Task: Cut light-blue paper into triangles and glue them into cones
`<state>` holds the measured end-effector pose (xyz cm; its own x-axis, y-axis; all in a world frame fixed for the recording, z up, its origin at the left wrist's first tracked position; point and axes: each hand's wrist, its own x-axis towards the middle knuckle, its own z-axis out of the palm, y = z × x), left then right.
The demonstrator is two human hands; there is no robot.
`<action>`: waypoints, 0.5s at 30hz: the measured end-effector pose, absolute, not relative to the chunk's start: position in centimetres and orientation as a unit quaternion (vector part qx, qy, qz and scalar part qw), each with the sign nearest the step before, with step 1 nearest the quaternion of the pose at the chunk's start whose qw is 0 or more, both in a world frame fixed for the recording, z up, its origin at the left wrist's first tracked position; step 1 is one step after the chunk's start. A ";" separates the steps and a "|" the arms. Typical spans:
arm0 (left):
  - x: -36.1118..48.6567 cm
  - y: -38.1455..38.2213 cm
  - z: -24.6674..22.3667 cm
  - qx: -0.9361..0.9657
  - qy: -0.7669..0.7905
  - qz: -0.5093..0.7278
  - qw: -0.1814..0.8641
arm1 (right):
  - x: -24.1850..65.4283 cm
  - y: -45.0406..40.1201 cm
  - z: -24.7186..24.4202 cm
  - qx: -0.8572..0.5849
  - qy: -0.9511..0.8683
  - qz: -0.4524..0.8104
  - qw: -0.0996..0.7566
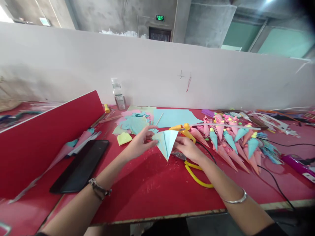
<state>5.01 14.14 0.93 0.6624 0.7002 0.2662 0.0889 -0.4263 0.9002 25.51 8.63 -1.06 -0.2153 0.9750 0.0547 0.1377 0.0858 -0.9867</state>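
Note:
A folded piece of light blue paper (pixel 166 143), creased down the middle and pointed at the bottom, is held up over the red table. My left hand (pixel 142 141) pinches its left edge between thumb and fingers. At its right edge, my right hand (pixel 188 149) grips it, with some fingers hidden behind the paper. Just behind the right hand lies a yellow glue gun (pixel 182 128). Scissors with yellow handles (pixel 197 175) rest under my right wrist, their blades partly covered by the hand.
Several pink and blue paper cones (pixel 228 141) are heaped at the right. Paper sheets (pixel 174 117) and scraps lie behind my hands. A black phone (pixel 80 165) is at the left beside a red divider (pixel 51 141). A clear bottle (pixel 118 95) stands by the white partition (pixel 152 72). Black cables (pixel 275 182) cross the right side.

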 end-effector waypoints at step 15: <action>5.2 13.0 -0.9 0.666 0.264 0.249 0.652 | 24.3 8.1 -1.9 -0.416 -0.599 0.587 0.352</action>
